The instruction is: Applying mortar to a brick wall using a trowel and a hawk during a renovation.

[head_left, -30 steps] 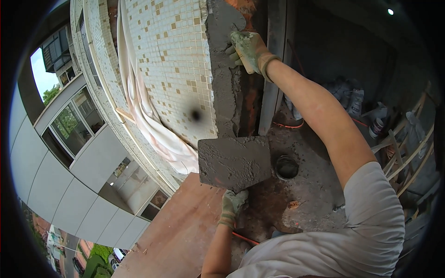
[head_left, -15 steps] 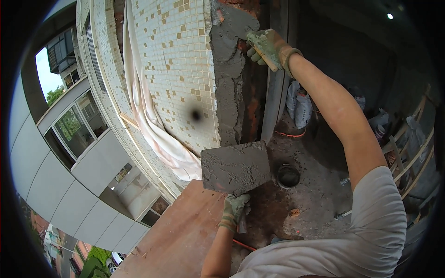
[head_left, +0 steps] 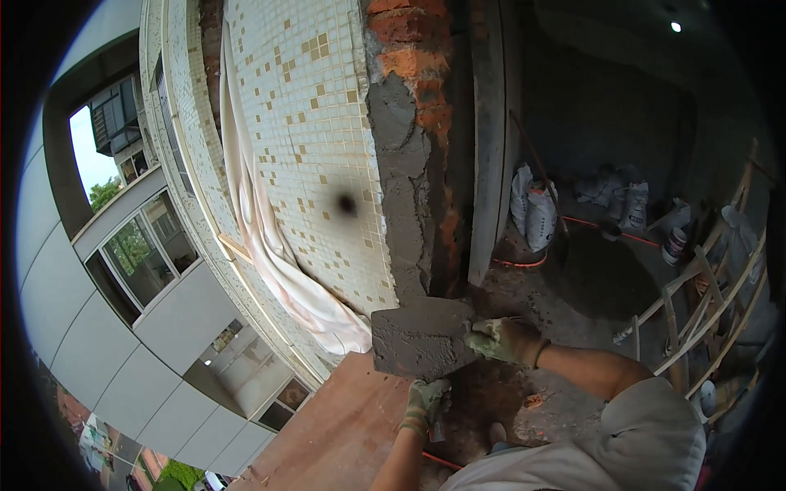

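My left hand [head_left: 426,401], in a green glove, grips the handle below a square mortar board [head_left: 413,335] spread with wet grey mortar. At the board's right edge is my gloved right hand [head_left: 503,340], fingers curled; what it holds is unclear. Above the board rises the wall's corner [head_left: 397,196], rough grey mortar beside exposed red brick [head_left: 409,61]. Left of it is white mosaic tile [head_left: 303,123], with a pale cloth [head_left: 262,262] hanging along it.
A doorway opens right to a dim room with white sacks [head_left: 536,217], a mortar pile [head_left: 602,270], a long-handled tool, orange hose, bucket [head_left: 673,245] and wooden trestles [head_left: 696,303]. A reddish board [head_left: 311,434] lies lower left, beside the outer facade and drop to the street.
My right hand has dropped from high on the wall corner to the mortar board. The board and left hand sit lower in view, and more brick shows at the top of the corner.
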`<move>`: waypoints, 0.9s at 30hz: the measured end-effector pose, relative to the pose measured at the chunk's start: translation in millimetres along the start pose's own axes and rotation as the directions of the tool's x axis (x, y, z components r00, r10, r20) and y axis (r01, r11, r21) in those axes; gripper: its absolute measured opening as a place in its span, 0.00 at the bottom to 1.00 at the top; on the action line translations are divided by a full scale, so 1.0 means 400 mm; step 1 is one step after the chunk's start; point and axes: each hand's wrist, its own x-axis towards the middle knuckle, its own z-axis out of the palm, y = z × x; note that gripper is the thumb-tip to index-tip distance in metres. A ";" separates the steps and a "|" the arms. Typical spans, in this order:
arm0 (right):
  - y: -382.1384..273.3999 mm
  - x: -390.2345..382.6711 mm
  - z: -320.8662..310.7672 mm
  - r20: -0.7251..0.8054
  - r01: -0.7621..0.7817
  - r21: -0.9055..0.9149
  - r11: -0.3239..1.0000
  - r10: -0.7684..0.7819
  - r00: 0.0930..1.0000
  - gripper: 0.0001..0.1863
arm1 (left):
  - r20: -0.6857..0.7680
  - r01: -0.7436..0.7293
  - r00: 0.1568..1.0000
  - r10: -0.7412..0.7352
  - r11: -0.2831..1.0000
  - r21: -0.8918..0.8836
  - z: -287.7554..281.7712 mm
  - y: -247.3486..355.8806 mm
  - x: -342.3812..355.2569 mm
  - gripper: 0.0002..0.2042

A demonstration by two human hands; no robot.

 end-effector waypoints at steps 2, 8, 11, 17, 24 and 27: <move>0.012 -0.040 -0.085 0.250 -0.411 0.584 0.700 0.327 0.911 0.21 | 0.028 0.019 0.999 -0.019 1.000 0.000 0.033 -0.004 -0.061 0.05; 0.455 -0.345 -0.154 0.632 -0.623 0.646 0.441 0.149 0.760 0.18 | 0.167 0.165 0.975 -0.147 0.982 -0.094 0.101 -0.117 -0.056 0.09; 0.651 -0.514 -0.133 0.686 -0.800 0.564 0.204 0.422 0.592 0.17 | 0.203 0.279 0.939 -0.278 0.960 0.028 0.127 -0.176 0.011 0.09; 0.952 -0.700 -0.001 0.650 -0.771 0.580 -0.264 0.720 0.243 0.22 | 0.177 0.397 0.893 -0.414 0.909 0.123 0.311 -0.151 0.277 0.08; 1.247 -0.594 -0.017 0.590 -0.972 0.232 -0.036 0.800 0.111 0.11 | -0.120 0.650 0.760 -0.639 0.752 0.108 0.461 -0.320 0.674 0.06; 1.382 -0.523 -0.007 0.584 -0.969 0.246 -0.004 0.799 0.145 0.11 | -0.146 0.787 0.610 -0.779 0.617 0.001 0.438 -0.483 0.777 0.06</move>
